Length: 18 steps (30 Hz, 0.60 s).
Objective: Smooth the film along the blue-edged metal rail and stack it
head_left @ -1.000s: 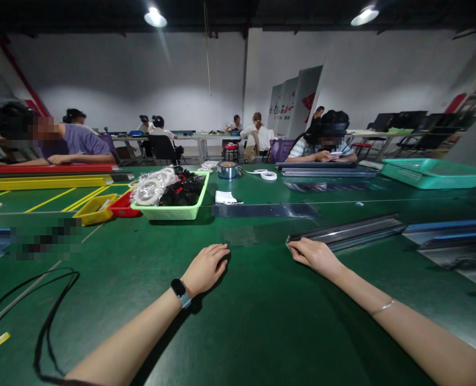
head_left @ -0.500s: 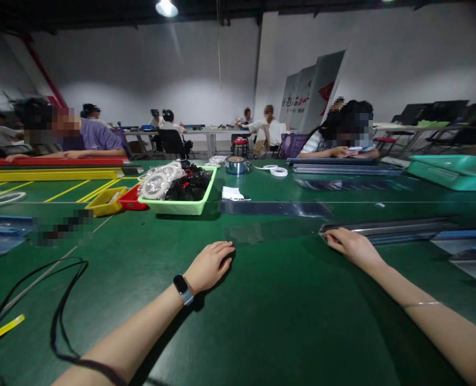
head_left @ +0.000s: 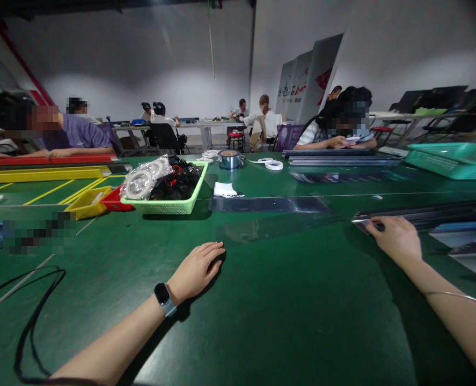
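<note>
My left hand (head_left: 195,268), with a smartwatch on its wrist, lies palm down on the green table (head_left: 262,321), fingers stretched out and holding nothing. Just beyond its fingertips lies a clear film sheet (head_left: 270,225). Far to the right, my right hand (head_left: 396,238) has its fingers curled over the near end of a long dark shiny strip (head_left: 426,215) that runs off to the right along the table.
A light green basket (head_left: 181,206) with black parts and bagged tape rolls stands ahead, beside yellow (head_left: 87,203) and red (head_left: 112,201) trays. A black cable (head_left: 32,300) loops at left. Blue-edged panels (head_left: 463,236) and a teal basket (head_left: 451,161) lie at right. Other people sit along the far side.
My right hand has slid to the right across the table, and the end of the dark strip has gone with it. The left hand has stayed flat in place.
</note>
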### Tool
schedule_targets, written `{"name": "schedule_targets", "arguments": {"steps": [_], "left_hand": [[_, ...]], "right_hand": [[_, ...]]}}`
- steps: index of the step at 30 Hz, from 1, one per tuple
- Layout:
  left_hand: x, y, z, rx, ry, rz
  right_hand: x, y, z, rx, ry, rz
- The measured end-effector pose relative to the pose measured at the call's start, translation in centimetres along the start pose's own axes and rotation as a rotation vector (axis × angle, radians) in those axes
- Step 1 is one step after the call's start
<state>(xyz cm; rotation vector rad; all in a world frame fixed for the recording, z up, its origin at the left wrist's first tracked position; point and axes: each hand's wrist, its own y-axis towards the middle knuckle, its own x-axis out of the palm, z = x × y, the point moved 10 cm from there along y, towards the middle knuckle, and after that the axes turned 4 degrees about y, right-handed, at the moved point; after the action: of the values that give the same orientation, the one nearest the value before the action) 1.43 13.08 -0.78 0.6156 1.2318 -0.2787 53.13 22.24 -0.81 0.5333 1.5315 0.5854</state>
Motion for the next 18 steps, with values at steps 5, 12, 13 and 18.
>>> {"name": "schedule_targets", "arguments": {"steps": [5, 12, 13, 18], "left_hand": [[0.3, 0.2, 0.0, 0.001, 0.000, -0.017], [0.4, 0.5, 0.1, 0.002, 0.001, -0.023], [0.4, 0.5, 0.1, 0.002, 0.001, -0.027], [0.8, 0.6, 0.1, -0.006, 0.012, -0.053]], "right_hand": [[1.6, 0.3, 6.3, 0.114, -0.200, -0.038], [2.9, 0.3, 13.5, 0.252, -0.338, -0.056], [2.9, 0.2, 14.2, 0.282, -0.357, -0.043], [3.4, -0.4, 15.8, 0.406, -0.371, -0.083]]}}
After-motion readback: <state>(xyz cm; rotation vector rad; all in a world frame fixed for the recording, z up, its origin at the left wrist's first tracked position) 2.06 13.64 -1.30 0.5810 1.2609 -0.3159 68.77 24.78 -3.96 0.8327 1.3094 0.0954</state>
